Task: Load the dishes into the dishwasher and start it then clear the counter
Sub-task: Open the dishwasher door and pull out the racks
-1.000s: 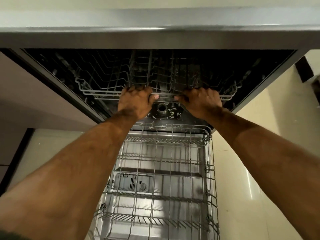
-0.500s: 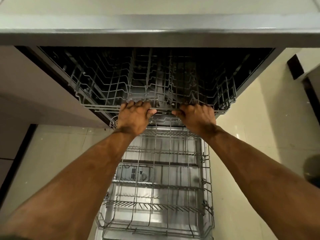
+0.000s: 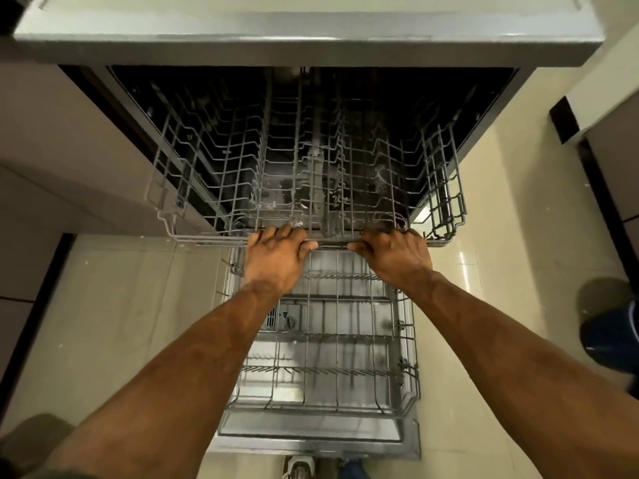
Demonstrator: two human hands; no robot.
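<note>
Left hand (image 3: 274, 259) and right hand (image 3: 394, 258) both curled tight over front rail of grey wire upper rack (image 3: 304, 181), fingers hooked over the top wire, thumbs under, pointing at each other with a short bare stretch of rail between. Nothing else held.

Upper rack partly out of dark dishwasher tub (image 3: 477, 98), front rail past the tub mouth, left and right front corners overhanging pale tiled floor (image 3: 131, 305). No dishes visible in it. Below upper rack: grey wire lower rack (image 3: 332, 371) fully out, sitting on dropped stainless door (image 3: 311, 440); round detergent cap (image 3: 289, 321) visible through its wires. Above upper rack: grey countertop edge (image 3: 311, 43) overhangs the tub. Open floor left and right of upper rack; beige cabinet front (image 3: 69, 150) close on the left, dark-trimmed cabinet (image 3: 567, 122) well apart on the right. Shoe toe (image 3: 299, 466) just past door's near edge.

Versus 0.5 s ago: upper rack further out, more of its side walls clear of the tub, both hands on same spots of the rail, closer to the camera.
</note>
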